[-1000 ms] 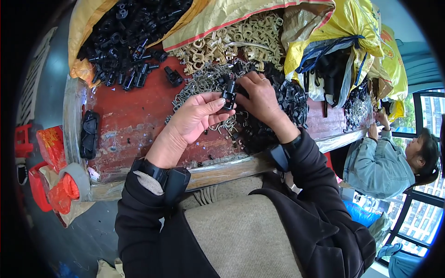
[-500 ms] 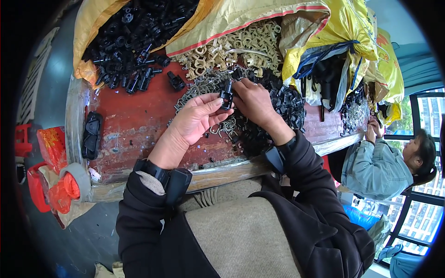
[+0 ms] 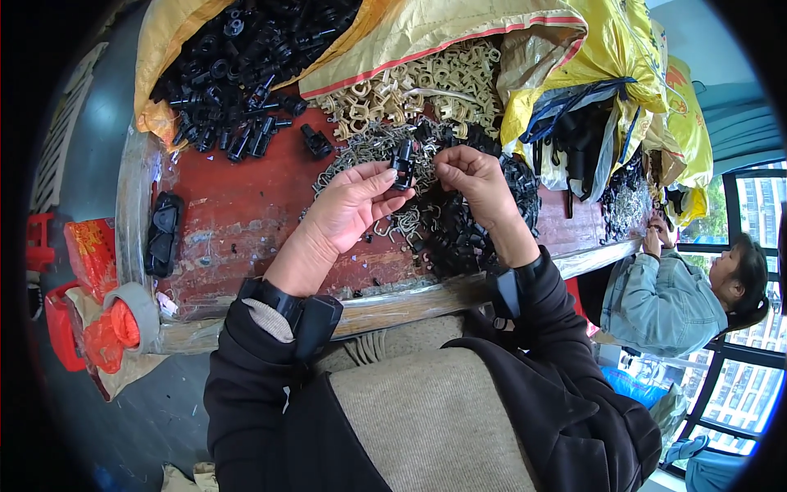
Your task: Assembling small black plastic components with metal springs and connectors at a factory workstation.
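My left hand (image 3: 348,207) pinches a black plastic fitting (image 3: 402,166) between thumb and fingers, holding it upright over the table. Just to its right, apart from the fitting, my right hand (image 3: 485,187) has thumb and forefinger pressed together; whatever is in that pinch is too small or hidden to name. Beneath the hands lie a heap of small bent metal pieces (image 3: 407,223) and, to the right, a heap of small black plastic parts (image 3: 459,238). A single black fitting (image 3: 316,142) rests on the red tabletop (image 3: 246,193) left of the heaps.
Beyond the heaps lie beige plastic clips (image 3: 393,90) in a sack. An orange-yellow bag (image 3: 152,49) spills black fittings (image 3: 246,90) at far left. A dark goggle-shaped object (image 3: 165,234) and grey roll (image 3: 141,316) sit near the left edge. Another person (image 3: 668,307) works at right.
My right hand has drawn away from the black fitting to the right, its fingers now pinched. My left hand still holds the fitting in nearly the same place.
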Motion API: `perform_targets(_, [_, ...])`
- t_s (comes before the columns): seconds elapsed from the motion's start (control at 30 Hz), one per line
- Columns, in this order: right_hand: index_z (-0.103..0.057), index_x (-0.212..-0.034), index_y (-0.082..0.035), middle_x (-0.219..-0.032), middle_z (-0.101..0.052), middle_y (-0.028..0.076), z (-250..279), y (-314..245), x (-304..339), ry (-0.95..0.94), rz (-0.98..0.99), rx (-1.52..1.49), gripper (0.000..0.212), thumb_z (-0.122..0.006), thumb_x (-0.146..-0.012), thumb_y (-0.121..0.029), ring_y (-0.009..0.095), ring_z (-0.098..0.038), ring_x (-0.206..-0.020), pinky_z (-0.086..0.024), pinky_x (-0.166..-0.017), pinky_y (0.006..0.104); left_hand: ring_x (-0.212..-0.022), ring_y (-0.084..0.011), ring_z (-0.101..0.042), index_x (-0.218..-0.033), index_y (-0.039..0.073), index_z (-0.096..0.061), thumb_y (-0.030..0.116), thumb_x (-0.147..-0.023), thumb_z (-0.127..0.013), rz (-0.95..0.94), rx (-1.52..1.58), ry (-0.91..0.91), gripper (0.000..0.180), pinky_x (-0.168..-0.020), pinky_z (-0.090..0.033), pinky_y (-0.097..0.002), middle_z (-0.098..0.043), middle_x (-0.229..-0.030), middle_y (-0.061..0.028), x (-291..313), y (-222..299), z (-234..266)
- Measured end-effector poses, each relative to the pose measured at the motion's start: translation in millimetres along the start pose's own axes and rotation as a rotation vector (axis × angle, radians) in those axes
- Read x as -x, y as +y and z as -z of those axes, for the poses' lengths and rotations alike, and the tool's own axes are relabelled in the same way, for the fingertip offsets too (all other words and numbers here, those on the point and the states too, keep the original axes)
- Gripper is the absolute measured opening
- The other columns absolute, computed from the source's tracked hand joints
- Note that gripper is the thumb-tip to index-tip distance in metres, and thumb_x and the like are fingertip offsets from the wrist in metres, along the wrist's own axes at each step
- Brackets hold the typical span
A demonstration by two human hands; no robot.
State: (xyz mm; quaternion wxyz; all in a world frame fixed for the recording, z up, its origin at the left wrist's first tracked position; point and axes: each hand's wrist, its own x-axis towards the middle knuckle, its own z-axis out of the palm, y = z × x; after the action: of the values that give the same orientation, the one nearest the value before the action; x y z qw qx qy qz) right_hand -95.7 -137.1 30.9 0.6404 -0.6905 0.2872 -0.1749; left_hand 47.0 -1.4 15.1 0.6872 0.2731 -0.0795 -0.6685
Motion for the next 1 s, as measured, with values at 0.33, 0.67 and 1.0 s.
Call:
perform_targets(0.33, [-0.053, -0.081, 0.000, -0.069, -0.054, 0.004, -10, 10, -10, 0.025, 0.474, 0.982, 0.011, -0.056, -0.073, -0.008, 0.010, -0.050, -0.057, -0.039, -0.050, 0.0238, -0.076, -0.0172, -0.058, -0.091, 0.002, -0.052, 0.009, -0.077, -0.053, 0.001, -0.026, 0.002, 0.015, -0.067, -0.048, -0.0255, -0.058, -0.084, -0.0074, 0, 1, -2])
perform_targets(0.67, [-0.049, -0.075, -0.001, -0.056, -0.045, 0.001, -7, 7, -1, 0.059, 0.235, 0.374, 0.013, -0.053, -0.078, -0.013, 0.009, -0.041, -0.048, -0.033, -0.044, 0.0223, -0.074, -0.0150, -0.057, -0.091, 0.003, -0.052, 0.010, -0.078, -0.053, -0.014, -0.030, 0.005, 0.015, -0.066, -0.047, -0.0245, -0.058, -0.083, -0.0063, 0, 2, -1])
perform_targets(1.0, [-0.049, -0.074, -0.003, -0.058, -0.046, 0.000, -8, -3, 7, -0.058, -0.148, -0.452, 0.018, -0.051, -0.081, -0.020, 0.005, -0.033, -0.044, -0.025, -0.040, 0.0159, -0.076, -0.0128, -0.056, -0.093, 0.003, -0.052, 0.010, -0.078, -0.053, -0.003, -0.084, -0.029, 0.016, -0.070, -0.046, -0.0252, -0.058, -0.084, -0.0042, 0, 2, -2])
